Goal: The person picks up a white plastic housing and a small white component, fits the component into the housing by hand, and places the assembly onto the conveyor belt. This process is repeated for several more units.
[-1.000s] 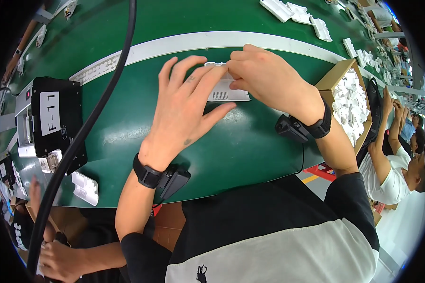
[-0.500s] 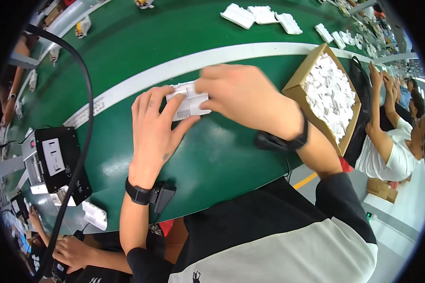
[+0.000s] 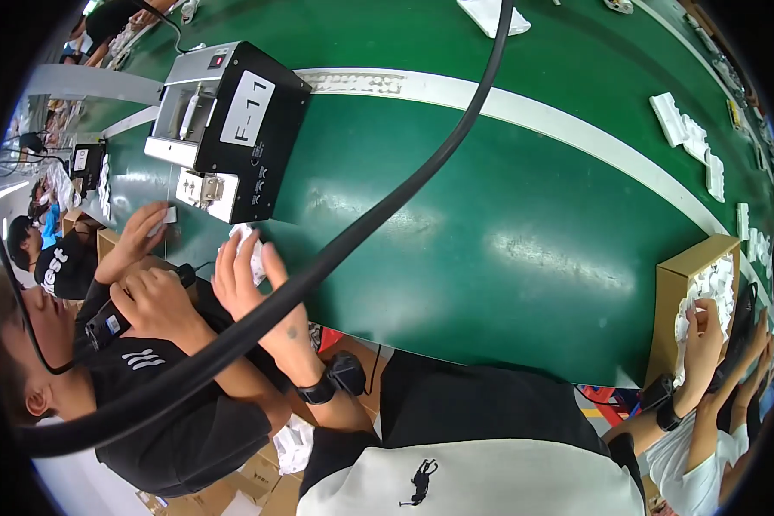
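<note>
Fingers [image 3: 248, 258] of left hand [image 3: 245, 288] half cover white piece [image 3: 251, 249]; cable [image 3: 378, 215] crosses them.

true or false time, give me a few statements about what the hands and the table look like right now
1. The left hand lies with fingers spread on a small white piece beside the black machine. True.
2. The table surface is blue. False: it is green with a white stripe.
3. The right hand reaches into the cardboard box of white parts. True.
4. The cardboard box sits at the person's left. False: it is at the right edge of the table.
5. The co-worker at the left wears a white top. False: the top is black.
</note>
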Action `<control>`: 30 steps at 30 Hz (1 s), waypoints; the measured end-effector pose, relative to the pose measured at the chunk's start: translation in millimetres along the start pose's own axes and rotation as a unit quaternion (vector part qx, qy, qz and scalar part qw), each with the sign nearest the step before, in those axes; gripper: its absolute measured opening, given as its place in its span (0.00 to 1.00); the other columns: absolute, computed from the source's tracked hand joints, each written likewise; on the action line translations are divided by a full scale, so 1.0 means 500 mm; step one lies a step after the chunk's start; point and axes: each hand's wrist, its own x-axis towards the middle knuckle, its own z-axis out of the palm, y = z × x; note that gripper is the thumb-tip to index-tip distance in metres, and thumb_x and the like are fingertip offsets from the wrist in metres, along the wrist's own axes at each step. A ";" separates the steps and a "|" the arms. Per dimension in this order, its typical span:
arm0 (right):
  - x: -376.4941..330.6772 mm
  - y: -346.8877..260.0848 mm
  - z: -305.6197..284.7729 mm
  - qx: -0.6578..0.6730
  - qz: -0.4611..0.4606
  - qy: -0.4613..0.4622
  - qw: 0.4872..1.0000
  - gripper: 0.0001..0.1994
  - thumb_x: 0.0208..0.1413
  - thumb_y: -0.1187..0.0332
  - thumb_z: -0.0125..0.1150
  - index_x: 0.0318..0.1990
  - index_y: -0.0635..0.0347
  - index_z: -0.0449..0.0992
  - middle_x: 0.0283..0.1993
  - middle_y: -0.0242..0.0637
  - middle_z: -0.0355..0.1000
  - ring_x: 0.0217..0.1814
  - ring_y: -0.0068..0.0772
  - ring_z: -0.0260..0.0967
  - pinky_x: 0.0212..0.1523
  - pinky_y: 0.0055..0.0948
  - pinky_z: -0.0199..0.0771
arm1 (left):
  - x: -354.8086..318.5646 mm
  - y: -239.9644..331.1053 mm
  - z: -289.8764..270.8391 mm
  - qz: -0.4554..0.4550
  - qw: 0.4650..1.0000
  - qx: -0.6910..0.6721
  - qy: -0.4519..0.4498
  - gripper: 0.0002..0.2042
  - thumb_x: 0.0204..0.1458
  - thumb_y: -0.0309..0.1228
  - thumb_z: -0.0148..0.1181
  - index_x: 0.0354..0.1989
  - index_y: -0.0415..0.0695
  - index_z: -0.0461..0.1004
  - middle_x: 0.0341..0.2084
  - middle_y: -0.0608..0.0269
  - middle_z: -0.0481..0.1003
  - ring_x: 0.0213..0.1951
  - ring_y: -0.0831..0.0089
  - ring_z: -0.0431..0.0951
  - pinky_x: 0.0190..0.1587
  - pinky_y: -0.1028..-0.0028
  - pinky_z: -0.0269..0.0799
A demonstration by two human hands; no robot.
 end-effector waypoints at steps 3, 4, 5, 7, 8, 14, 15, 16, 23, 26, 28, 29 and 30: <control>0.011 -0.016 -0.016 -0.020 0.038 0.007 0.999 0.07 0.66 0.71 0.63 0.47 0.63 0.75 0.28 0.37 0.69 0.30 0.28 0.65 0.34 0.32 0.69 | -0.050 -0.052 0.010 -0.033 0.998 0.044 -0.007 0.14 0.59 0.29 0.66 0.54 0.43 0.82 0.57 0.50 0.78 0.59 0.48 0.77 0.66 0.52 0.65; 0.014 -0.020 -0.025 -0.047 0.040 0.023 0.998 0.06 0.65 0.71 0.64 0.44 0.62 0.74 0.27 0.36 0.66 0.29 0.27 0.63 0.34 0.32 0.67 | -0.051 -0.045 0.006 -0.060 0.997 0.004 -0.039 0.15 0.60 0.29 0.66 0.55 0.43 0.82 0.57 0.49 0.77 0.59 0.48 0.77 0.65 0.54 0.67; 0.016 -0.004 -0.031 -0.052 0.029 0.053 0.997 0.06 0.65 0.71 0.63 0.41 0.63 0.74 0.28 0.36 0.64 0.30 0.29 0.60 0.35 0.32 0.67 | -0.049 -0.036 0.004 -0.086 0.993 -0.040 -0.071 0.16 0.60 0.29 0.66 0.57 0.42 0.81 0.57 0.48 0.77 0.58 0.48 0.77 0.63 0.55 0.69; 0.016 0.059 -0.052 -0.056 -0.027 0.078 0.995 0.06 0.66 0.71 0.62 0.43 0.65 0.75 0.33 0.37 0.69 0.36 0.30 0.66 0.42 0.31 0.71 | -0.045 -0.011 0.003 -0.055 0.981 -0.116 -0.149 0.18 0.61 0.29 0.65 0.59 0.39 0.79 0.55 0.47 0.75 0.55 0.51 0.78 0.58 0.59 0.72; 0.003 0.050 -0.067 -0.070 -0.014 0.079 0.994 0.07 0.66 0.73 0.62 0.48 0.66 0.76 0.39 0.41 0.76 0.42 0.33 0.75 0.48 0.32 0.74 | -0.045 0.013 0.014 -0.024 0.969 -0.155 -0.193 0.18 0.61 0.28 0.64 0.60 0.39 0.79 0.53 0.46 0.75 0.53 0.52 0.78 0.57 0.60 0.72; 0.028 -0.082 0.017 -0.063 -0.032 0.030 0.997 0.12 0.59 0.71 0.67 0.49 0.61 0.82 0.45 0.45 0.81 0.43 0.43 0.80 0.48 0.37 0.78 | -0.049 0.123 -0.013 0.063 0.907 -0.274 -0.313 0.23 0.57 0.24 0.62 0.63 0.36 0.76 0.56 0.48 0.77 0.41 0.63 0.78 0.56 0.61 0.72; 0.037 -0.104 0.015 -0.056 0.025 0.018 0.998 0.11 0.59 0.71 0.67 0.48 0.61 0.82 0.41 0.44 0.81 0.41 0.41 0.79 0.44 0.38 0.77 | -0.055 0.145 0.003 0.079 0.900 -0.289 -0.318 0.23 0.57 0.24 0.62 0.63 0.36 0.76 0.56 0.48 0.77 0.41 0.63 0.78 0.56 0.61 0.72; 0.020 -0.112 0.002 -0.021 0.039 0.038 0.998 0.09 0.59 0.72 0.67 0.46 0.62 0.82 0.38 0.42 0.80 0.38 0.38 0.77 0.42 0.36 0.75 | -0.060 0.165 0.014 0.108 0.898 -0.295 -0.309 0.23 0.58 0.23 0.61 0.64 0.38 0.75 0.59 0.49 0.76 0.43 0.62 0.78 0.56 0.62 0.73; -0.024 -0.131 -0.041 0.043 0.035 0.204 0.977 0.08 0.65 0.74 0.62 0.48 0.62 0.83 0.37 0.37 0.77 0.35 0.27 0.71 0.39 0.29 0.73 | 0.008 0.208 0.068 0.288 0.912 -0.173 -0.234 0.23 0.58 0.28 0.67 0.63 0.43 0.77 0.68 0.53 0.70 0.65 0.49 0.67 0.66 0.54 0.65; -0.012 -0.208 -0.039 0.088 0.014 0.194 0.977 0.08 0.68 0.73 0.61 0.50 0.64 0.81 0.40 0.33 0.77 0.34 0.20 0.70 0.38 0.24 0.72 | 0.033 0.236 0.082 0.362 0.875 -0.151 -0.284 0.18 0.56 0.31 0.70 0.56 0.45 0.81 0.65 0.59 0.73 0.59 0.48 0.71 0.62 0.54 0.69; -0.006 -0.250 -0.023 0.330 -0.003 0.146 0.933 0.07 0.69 0.74 0.61 0.50 0.66 0.78 0.41 0.31 0.77 0.34 0.18 0.72 0.37 0.21 0.73 | 0.045 0.261 0.088 0.394 0.844 -0.173 -0.320 0.15 0.55 0.32 0.71 0.51 0.45 0.82 0.59 0.60 0.77 0.54 0.52 0.75 0.57 0.56 0.71; -0.009 -0.273 -0.021 0.386 -0.010 0.092 0.918 0.08 0.68 0.75 0.62 0.51 0.65 0.74 0.43 0.33 0.78 0.36 0.19 0.76 0.38 0.20 0.75 | 0.039 0.284 0.097 0.414 0.834 -0.207 -0.301 0.14 0.54 0.32 0.72 0.48 0.45 0.82 0.53 0.61 0.78 0.49 0.54 0.77 0.53 0.59 0.72; -0.007 -0.302 0.001 0.449 -0.027 0.066 0.891 0.09 0.66 0.77 0.62 0.50 0.63 0.72 0.44 0.36 0.79 0.40 0.22 0.79 0.41 0.22 0.77 | 0.030 0.305 0.111 0.434 0.820 -0.237 -0.287 0.14 0.53 0.33 0.73 0.47 0.46 0.82 0.52 0.61 0.78 0.47 0.55 0.78 0.51 0.59 0.72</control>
